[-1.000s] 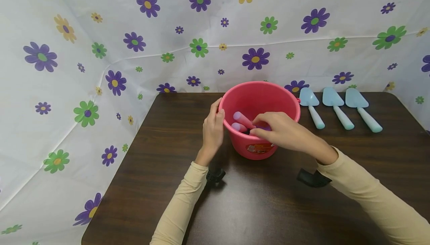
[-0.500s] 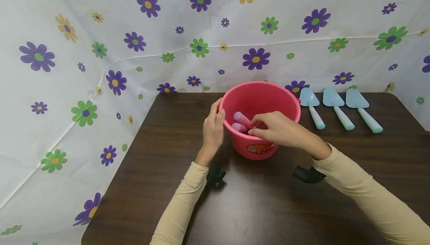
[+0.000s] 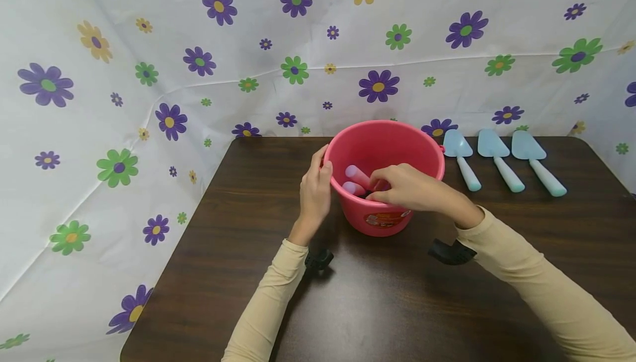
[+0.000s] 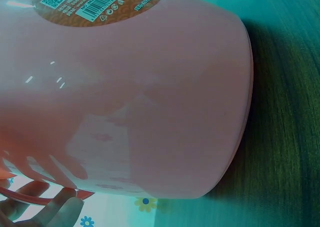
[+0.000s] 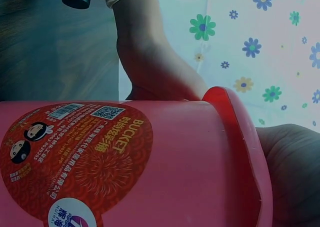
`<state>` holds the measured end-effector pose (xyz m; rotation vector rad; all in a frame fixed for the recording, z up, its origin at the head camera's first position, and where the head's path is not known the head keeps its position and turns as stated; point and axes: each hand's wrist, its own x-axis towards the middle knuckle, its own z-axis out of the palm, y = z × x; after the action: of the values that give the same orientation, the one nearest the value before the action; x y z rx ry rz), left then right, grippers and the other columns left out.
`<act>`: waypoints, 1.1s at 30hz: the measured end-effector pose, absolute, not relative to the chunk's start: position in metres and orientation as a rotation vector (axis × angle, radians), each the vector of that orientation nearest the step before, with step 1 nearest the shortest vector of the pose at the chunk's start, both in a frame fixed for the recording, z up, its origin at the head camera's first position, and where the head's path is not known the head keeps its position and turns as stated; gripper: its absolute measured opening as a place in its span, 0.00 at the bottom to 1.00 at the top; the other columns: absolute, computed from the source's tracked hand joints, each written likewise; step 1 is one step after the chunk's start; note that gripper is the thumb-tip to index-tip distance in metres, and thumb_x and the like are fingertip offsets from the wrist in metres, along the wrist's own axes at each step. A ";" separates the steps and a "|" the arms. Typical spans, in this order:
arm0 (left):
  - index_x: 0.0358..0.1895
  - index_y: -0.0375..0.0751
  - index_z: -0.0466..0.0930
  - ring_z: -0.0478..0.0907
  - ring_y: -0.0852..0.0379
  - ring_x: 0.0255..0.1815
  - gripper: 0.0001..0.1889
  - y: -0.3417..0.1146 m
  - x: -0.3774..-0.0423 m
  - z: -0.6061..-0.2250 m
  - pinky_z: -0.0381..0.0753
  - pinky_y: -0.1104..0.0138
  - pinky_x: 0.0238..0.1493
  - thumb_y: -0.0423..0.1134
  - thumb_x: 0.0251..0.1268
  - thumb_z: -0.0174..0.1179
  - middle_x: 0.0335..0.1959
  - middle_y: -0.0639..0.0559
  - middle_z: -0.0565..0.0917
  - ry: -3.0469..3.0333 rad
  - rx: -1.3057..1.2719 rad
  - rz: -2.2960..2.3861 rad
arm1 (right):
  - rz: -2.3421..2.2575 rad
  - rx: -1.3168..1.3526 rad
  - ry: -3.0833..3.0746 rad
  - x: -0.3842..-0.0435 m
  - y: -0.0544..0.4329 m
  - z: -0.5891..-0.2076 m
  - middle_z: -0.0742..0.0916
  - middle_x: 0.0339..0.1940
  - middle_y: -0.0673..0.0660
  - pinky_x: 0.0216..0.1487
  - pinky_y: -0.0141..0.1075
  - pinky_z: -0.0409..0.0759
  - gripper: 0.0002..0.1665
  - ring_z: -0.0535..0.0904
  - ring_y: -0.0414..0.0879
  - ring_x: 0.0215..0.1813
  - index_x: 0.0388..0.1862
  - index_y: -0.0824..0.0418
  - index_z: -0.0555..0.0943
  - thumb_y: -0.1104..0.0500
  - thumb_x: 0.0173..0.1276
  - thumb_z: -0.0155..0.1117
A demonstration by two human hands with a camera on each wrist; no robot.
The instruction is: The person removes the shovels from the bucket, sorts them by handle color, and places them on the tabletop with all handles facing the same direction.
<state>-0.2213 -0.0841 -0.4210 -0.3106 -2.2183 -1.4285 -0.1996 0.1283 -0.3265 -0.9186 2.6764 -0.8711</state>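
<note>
A pink-red bucket (image 3: 382, 216) stands upright on the table. My left hand (image 3: 315, 193) holds it at the left side of the rim. In the left wrist view the fingers (image 4: 57, 207) of that hand lie behind the bucket wall, beside a thin red bail (image 4: 25, 197). Inside the bucket are pink handles (image 3: 359, 176) with pale lilac ends; their lower parts are hidden. My right hand (image 3: 407, 185) reaches over the front rim, its fingers curled about another pink handle, mostly covered by the hand. In the right wrist view the hand (image 5: 295, 162) is partly behind the rim.
Three light blue trowels (image 3: 534, 163) lie side by side to the right of the bucket, on the dark wooden table (image 3: 238, 229). A white sheet with flowers (image 3: 278, 36) hangs behind. Black wrist cameras (image 3: 451, 251) sit under the sleeves.
My right hand and forearm have shifted slightly left, still inside the bucket. The left hand, the bucket and the blue trowels keep their places.
</note>
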 end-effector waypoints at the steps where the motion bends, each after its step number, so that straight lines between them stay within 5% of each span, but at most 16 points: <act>1: 0.75 0.45 0.70 0.83 0.46 0.57 0.27 -0.084 -0.221 -0.421 0.86 0.53 0.51 0.47 0.76 0.48 0.66 0.46 0.81 -2.218 -0.312 -1.430 | -0.868 -0.922 2.676 -0.200 0.128 -0.327 0.91 0.40 0.54 0.48 0.50 0.87 0.20 0.87 0.53 0.45 0.51 0.67 0.86 0.57 0.63 0.73; 17: 0.75 0.45 0.69 0.83 0.46 0.57 0.28 -0.084 -0.222 -0.422 0.86 0.54 0.51 0.49 0.76 0.48 0.67 0.46 0.81 -2.216 -0.325 -1.442 | -0.776 -0.901 2.615 -0.211 0.127 -0.326 0.91 0.43 0.56 0.51 0.49 0.86 0.24 0.86 0.53 0.46 0.54 0.67 0.86 0.56 0.60 0.73; 28: 0.75 0.46 0.69 0.83 0.47 0.55 0.28 -0.084 -0.222 -0.423 0.87 0.53 0.49 0.50 0.77 0.46 0.65 0.46 0.82 -2.218 -0.315 -1.416 | -0.752 -0.931 2.564 -0.212 0.126 -0.326 0.90 0.31 0.51 0.44 0.43 0.87 0.18 0.84 0.44 0.32 0.48 0.65 0.89 0.53 0.67 0.69; 33: 0.75 0.46 0.69 0.83 0.47 0.55 0.27 -0.084 -0.222 -0.423 0.87 0.54 0.50 0.48 0.76 0.47 0.66 0.47 0.81 -2.213 -0.322 -1.424 | -0.730 -0.932 2.533 -0.212 0.127 -0.324 0.91 0.32 0.51 0.44 0.44 0.87 0.19 0.86 0.44 0.35 0.49 0.64 0.89 0.52 0.69 0.68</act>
<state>-0.2222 -0.0838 -0.4232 -0.3217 -2.2131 -1.4239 -0.2119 0.1266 -0.3240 -0.9315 2.5335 -0.7295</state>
